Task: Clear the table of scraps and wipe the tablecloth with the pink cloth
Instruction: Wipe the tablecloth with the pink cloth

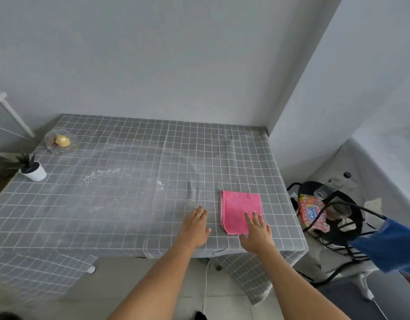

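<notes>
Both our hands lie spread flat, left hand [194, 225] on the tablecloth [120, 204], right hand [257, 229] on the pink cloth [241, 209], so we should press firmly and sweep toward the white scraps [100, 175].

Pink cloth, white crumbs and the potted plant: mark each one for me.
pink cloth [239, 207]: head view, middle of the folded cloth.
white crumbs [100, 175]: head view, centre of the scattered trail.
potted plant [36, 173]: head view, side of its white pot.

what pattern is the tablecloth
Grey with a white grid of squares, seen in the head view.
</notes>
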`<state>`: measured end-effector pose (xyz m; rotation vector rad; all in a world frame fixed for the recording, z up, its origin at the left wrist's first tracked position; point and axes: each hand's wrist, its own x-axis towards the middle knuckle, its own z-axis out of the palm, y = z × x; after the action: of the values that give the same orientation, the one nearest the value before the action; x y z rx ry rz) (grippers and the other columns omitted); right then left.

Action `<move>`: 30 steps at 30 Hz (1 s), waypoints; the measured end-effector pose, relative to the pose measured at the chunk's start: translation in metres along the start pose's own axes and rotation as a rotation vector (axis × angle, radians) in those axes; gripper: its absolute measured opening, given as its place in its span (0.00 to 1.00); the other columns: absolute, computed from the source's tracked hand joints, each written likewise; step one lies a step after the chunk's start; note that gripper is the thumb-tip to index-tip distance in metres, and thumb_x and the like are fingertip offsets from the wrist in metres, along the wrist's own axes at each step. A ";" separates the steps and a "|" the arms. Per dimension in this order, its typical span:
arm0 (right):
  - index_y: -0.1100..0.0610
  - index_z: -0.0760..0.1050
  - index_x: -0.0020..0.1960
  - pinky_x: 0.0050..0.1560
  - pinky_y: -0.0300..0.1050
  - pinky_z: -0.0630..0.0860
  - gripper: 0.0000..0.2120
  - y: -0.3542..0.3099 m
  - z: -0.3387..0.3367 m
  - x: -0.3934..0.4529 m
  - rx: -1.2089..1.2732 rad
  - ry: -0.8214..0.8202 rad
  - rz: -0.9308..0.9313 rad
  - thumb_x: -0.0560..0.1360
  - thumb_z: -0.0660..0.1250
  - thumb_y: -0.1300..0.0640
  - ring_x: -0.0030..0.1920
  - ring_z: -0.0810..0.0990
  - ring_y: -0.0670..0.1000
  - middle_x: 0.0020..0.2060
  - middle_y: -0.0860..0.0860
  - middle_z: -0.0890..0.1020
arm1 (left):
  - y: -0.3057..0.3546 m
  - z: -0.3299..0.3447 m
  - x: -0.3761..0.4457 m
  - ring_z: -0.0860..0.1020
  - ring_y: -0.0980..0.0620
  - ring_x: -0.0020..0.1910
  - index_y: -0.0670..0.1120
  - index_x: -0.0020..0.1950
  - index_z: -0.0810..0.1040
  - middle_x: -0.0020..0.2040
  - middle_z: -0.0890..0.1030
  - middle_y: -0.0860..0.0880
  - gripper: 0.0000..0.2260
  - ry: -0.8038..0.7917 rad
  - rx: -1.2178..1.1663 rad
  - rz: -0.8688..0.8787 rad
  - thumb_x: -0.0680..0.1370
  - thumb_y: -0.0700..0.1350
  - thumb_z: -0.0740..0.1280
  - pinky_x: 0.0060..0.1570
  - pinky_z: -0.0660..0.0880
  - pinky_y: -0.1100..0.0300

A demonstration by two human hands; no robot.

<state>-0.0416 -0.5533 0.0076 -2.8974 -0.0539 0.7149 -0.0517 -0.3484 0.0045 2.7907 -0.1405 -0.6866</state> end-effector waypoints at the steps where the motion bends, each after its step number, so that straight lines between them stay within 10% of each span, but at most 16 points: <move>1: 0.52 0.38 0.78 0.74 0.58 0.40 0.37 0.009 0.000 0.002 -0.005 -0.008 -0.006 0.78 0.58 0.52 0.76 0.36 0.56 0.77 0.55 0.39 | 0.011 0.006 0.004 0.42 0.45 0.77 0.43 0.78 0.42 0.78 0.41 0.44 0.31 -0.008 0.003 0.001 0.82 0.51 0.56 0.75 0.46 0.47; 22: 0.49 0.44 0.78 0.76 0.56 0.38 0.27 0.067 0.018 0.036 -0.018 0.178 -0.114 0.82 0.49 0.56 0.77 0.37 0.55 0.78 0.52 0.43 | 0.080 0.045 0.049 0.38 0.50 0.76 0.45 0.77 0.37 0.77 0.37 0.47 0.30 0.116 0.130 -0.070 0.82 0.42 0.53 0.72 0.37 0.49; 30: 0.53 0.49 0.78 0.75 0.54 0.39 0.25 0.062 0.000 0.037 0.049 0.169 -0.122 0.82 0.48 0.54 0.77 0.39 0.54 0.78 0.52 0.46 | 0.086 0.048 0.050 0.41 0.47 0.77 0.42 0.77 0.39 0.78 0.39 0.45 0.34 0.125 0.120 -0.078 0.81 0.57 0.54 0.73 0.41 0.41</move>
<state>-0.0091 -0.6115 -0.0194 -2.8653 -0.1879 0.4437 -0.0322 -0.4495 -0.0347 2.9579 -0.0507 -0.5360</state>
